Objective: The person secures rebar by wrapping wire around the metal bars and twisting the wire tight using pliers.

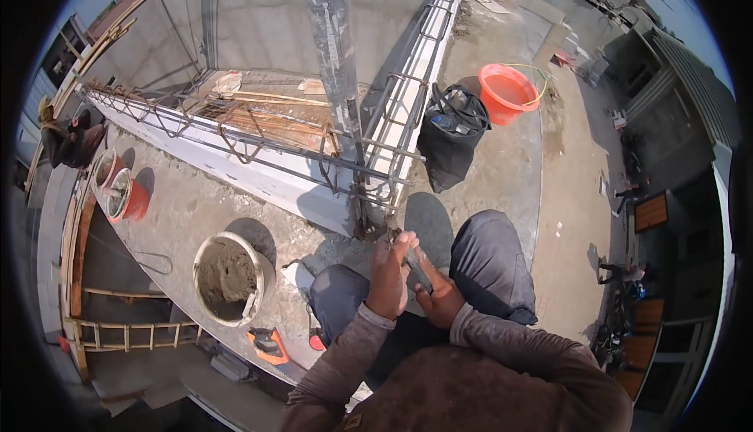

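Note:
Close in front of my knees, both hands meet at the foot of the steel corner post (357, 169). My right hand (442, 300) is closed around a grey handle-like bar (419, 272), whose exact kind I cannot make out. Beside it my left hand (386, 281) is raised with its fingers bent together near the bar's upper end; what they pinch is hidden. Just beyond the fingertips, tied rebar (380, 189) runs along the tops of two white block walls (294, 193) that meet at this corner.
To my left stand a bucket of wet mortar (227, 279), an orange-handled saw (268, 346) and smaller red buckets (135, 199) near the slab's edge, with a drop beyond. A black bag (455, 138) and a red tub (508, 94) stand to the right. Another person (70, 138) is at far left.

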The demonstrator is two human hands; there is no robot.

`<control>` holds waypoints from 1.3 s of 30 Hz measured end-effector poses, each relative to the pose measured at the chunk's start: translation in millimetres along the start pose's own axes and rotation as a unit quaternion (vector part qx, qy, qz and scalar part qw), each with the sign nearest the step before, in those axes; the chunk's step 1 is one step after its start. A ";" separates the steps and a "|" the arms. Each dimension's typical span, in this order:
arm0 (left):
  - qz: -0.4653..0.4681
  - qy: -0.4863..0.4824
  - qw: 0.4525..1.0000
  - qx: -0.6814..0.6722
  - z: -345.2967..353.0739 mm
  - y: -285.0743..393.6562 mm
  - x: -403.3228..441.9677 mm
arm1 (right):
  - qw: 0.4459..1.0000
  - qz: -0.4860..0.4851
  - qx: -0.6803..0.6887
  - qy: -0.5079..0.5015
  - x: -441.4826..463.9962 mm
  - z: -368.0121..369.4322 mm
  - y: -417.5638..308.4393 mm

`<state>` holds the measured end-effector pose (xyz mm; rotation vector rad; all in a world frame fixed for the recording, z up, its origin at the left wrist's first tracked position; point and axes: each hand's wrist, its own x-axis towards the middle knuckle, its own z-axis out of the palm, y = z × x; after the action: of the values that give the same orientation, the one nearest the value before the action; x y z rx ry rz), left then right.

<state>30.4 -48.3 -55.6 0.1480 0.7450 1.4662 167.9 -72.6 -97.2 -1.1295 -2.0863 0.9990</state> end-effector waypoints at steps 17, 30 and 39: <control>-0.038 -0.081 0.996 -0.002 6.6 -18.1 7.2 | 0.971 0.223 -0.007 -0.083 -20.1 -19.0 -27.4; -0.033 -0.074 0.993 0.080 -1.7 -18.7 2.3 | 0.951 0.263 0.117 -0.110 -19.8 -18.0 -11.6; -0.166 -0.255 0.933 -0.190 -22.8 -17.6 14.8 | 0.873 0.233 0.398 -0.159 -22.4 -28.3 -16.9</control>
<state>31.9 -44.8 -87.8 0.0941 0.0494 1.1483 192.5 -88.5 -70.1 -1.0563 -1.3339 2.1412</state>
